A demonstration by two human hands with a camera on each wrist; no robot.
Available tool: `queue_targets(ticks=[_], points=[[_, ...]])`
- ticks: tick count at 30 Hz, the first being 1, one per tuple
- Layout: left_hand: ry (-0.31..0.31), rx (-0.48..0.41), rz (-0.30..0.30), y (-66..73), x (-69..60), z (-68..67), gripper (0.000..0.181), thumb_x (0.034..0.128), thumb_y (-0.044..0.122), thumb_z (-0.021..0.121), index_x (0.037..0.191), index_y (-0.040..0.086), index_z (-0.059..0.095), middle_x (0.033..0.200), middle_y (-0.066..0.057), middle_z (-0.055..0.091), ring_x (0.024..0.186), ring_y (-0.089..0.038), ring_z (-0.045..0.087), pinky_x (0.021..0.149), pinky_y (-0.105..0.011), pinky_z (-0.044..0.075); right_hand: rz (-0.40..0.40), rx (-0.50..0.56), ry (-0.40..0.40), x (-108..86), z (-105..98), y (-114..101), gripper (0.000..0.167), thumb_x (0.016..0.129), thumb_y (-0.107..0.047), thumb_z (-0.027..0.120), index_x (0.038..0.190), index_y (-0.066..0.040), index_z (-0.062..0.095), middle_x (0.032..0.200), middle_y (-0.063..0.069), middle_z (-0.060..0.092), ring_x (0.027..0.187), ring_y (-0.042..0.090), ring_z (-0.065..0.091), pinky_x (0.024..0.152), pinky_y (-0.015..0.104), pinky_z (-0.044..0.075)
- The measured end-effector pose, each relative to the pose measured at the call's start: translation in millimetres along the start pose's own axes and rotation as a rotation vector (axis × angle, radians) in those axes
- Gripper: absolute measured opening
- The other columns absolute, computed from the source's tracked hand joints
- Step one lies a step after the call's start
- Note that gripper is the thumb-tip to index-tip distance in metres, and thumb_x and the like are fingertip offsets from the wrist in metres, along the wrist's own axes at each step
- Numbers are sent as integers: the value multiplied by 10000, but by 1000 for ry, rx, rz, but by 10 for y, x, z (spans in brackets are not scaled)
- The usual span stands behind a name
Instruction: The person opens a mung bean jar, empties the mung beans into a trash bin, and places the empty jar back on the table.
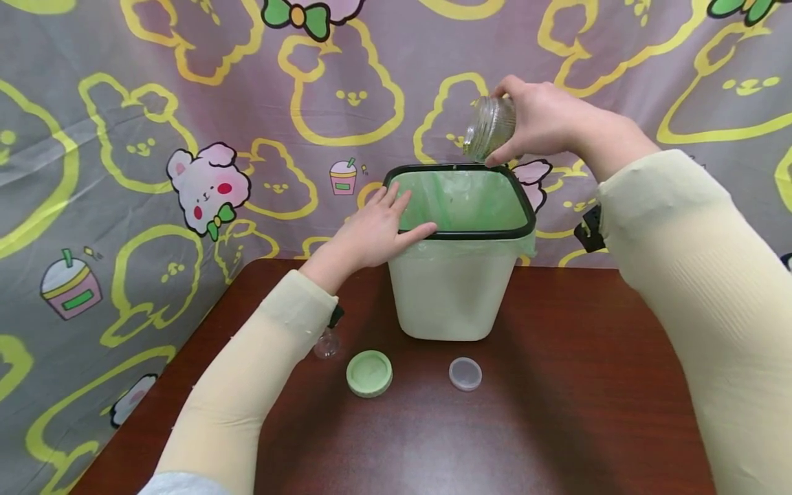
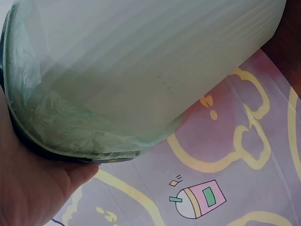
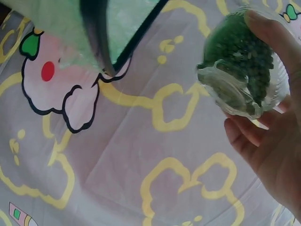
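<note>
My right hand (image 1: 544, 117) grips a clear ribbed glass jar (image 1: 500, 124) above the back right of a white trash bin (image 1: 452, 292). The jar is tipped with its mouth toward the bin. In the right wrist view, small dark green grains (image 3: 242, 52) lie inside the jar. The bin has a black rim (image 1: 476, 235) and a pale green plastic liner (image 1: 460, 199). With its fingers spread and fairly straight, my left hand (image 1: 380, 230) rests on the rim's front left corner. The left wrist view shows that hand against the rim, most of its fingers hidden.
On the brown table (image 1: 433, 440) in front of the bin lie a round light green lid (image 1: 369, 373) and a small translucent lid (image 1: 465, 374). A small clear object (image 1: 326, 344) is partly hidden by the left sleeve. A patterned cloth (image 1: 353, 69) hangs behind the bin.
</note>
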State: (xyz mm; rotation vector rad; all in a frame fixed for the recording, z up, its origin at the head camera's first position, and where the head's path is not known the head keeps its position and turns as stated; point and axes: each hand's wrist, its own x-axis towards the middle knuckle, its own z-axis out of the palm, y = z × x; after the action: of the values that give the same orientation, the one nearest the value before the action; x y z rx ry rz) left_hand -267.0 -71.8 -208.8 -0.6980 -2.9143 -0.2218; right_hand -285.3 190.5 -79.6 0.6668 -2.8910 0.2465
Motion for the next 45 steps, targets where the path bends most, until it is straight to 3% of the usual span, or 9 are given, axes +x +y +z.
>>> queue_targets(ticks=[7,22,27,34,45], points=[[-5,-11,-4,12,-2,-5,936,895,767,290,1554,108,205,1608,-140,91,1464,-317,77,1127,-496,209,-14,-1,34,0,-13,0,981,727,-378,828,1443,11,282,1197,298,505,1045,428,517,902,548,409],[10,-2,-2,14,-4,-5,936,896,763,298,1550,99,217,1603,-151,112,1461,-324,98,1129,-489,208,-11,-19,-5,2,11,3,995,719,-413,827,1434,23,289,1218,294,493,1040,424,521,897,550,408],[6,2,-1,12,5,5,931,899,760,296,1551,100,216,1603,-151,110,1461,-323,100,1129,-487,208,2,-24,20,6,-18,-1,990,728,-399,824,1446,11,279,1213,303,495,1061,433,503,907,554,401],[6,-3,-8,17,-5,-5,928,898,761,299,1553,109,214,1607,-137,99,1464,-310,90,1114,-507,237,-7,-60,-37,24,-24,-28,1006,722,-417,828,1445,15,276,1191,284,513,1054,428,503,891,553,397],[3,-3,-3,7,-13,-2,940,892,770,289,1552,106,212,1606,-142,98,1464,-309,86,1129,-486,209,-12,-52,-56,28,14,-7,1003,723,-406,830,1440,21,273,1221,287,498,1042,421,513,903,543,395]])
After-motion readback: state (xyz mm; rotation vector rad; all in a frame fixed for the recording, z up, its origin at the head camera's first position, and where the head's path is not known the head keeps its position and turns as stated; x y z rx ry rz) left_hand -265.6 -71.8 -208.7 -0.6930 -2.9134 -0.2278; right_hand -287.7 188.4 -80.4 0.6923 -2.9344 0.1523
